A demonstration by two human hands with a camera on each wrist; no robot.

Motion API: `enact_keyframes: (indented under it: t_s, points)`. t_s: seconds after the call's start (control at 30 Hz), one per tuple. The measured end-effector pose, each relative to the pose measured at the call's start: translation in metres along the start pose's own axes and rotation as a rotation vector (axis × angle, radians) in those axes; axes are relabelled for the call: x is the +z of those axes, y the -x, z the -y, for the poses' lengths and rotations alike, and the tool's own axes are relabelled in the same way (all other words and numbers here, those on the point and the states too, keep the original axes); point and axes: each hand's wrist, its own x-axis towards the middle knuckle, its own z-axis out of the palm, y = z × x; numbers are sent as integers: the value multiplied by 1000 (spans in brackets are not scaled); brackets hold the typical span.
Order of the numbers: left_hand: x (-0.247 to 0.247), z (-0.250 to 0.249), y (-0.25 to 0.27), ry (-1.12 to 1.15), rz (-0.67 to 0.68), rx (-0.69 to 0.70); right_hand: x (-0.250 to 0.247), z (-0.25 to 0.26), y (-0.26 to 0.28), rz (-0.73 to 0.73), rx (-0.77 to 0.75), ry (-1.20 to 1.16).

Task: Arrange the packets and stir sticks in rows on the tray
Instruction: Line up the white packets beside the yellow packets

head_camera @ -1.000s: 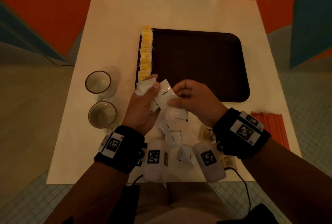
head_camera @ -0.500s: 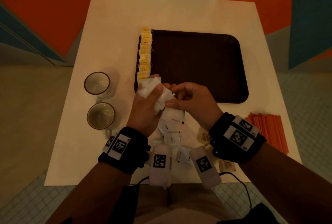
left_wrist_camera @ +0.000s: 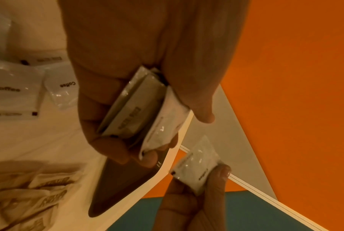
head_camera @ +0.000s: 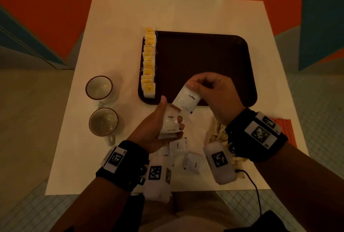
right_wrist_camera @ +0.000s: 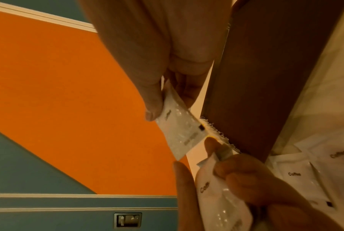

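Right, from the head view — one row is down: yellow tea packets (head_camera: 149, 64) run in a line along the tray (head_camera: 204, 60) edge, just beyond the left hand (head_camera: 158, 125). The rest of the tray floor is bare, so by my reckoning most of the job is left. The left hand is curled round a small stack of coffee packets (head_camera: 170, 124), held above the counter (head_camera: 119, 17), and the right hand (head_camera: 214, 94) pinches a single coffee packet (head_camera: 187, 100) by its top corner, dangling over the tray's near edge. Loose coffee packets (head_camera: 192, 163) lie on the counter between the wrists, brown packets (head_camera: 217, 131) under the right wrist, and the orange stir sticks (head_camera: 284, 129) wait outside the right wrist — untouched. Two cups (head_camera: 103, 122), outside the left hand, look empty.

Left wrist view next: fingers and thumb clamp the stack edge-on, several packets deep; the exact count I can't tell. The right hand's packet hangs just beyond, apart from the stack.

Right wrist view: thumb and fingers nip the packet's corner, the yellow row showing past it along the tray edge.
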Motion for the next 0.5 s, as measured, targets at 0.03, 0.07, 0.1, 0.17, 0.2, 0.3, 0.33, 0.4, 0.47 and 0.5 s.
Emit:
enact_keyframes:
  t_s: [0.03,0.07,0.1,0.17,0.2,0.3,0.33,0.4,0.47,0.5]
  points:
    - [1,0,0,-10,17,-2,0,1,-1,19,-2,7]
    - [2,0,0,-16,28,-3,0,2,-1,43,-2,17]
    - [2,0,0,-18,34,-3,0,3,-1,65,2,28]
    - [3,-1,-1,-37,41,4,1,3,-3,114,40,31]
    - [3,-2,-1,-53,49,13,1,3,-3,147,69,24]
    - [6,-3,0,-67,96,59,6,0,-3,233,80,94]
    - [6,-3,0,-58,111,79,8,-1,-2,239,49,153]
    - [6,-2,-1,-66,135,124,14,-4,0,249,-19,247]
    - [4,-2,-2,-113,164,146,18,-6,3,266,-131,345]
    - [3,-1,-2,-131,169,144,18,-7,3,277,-182,395]
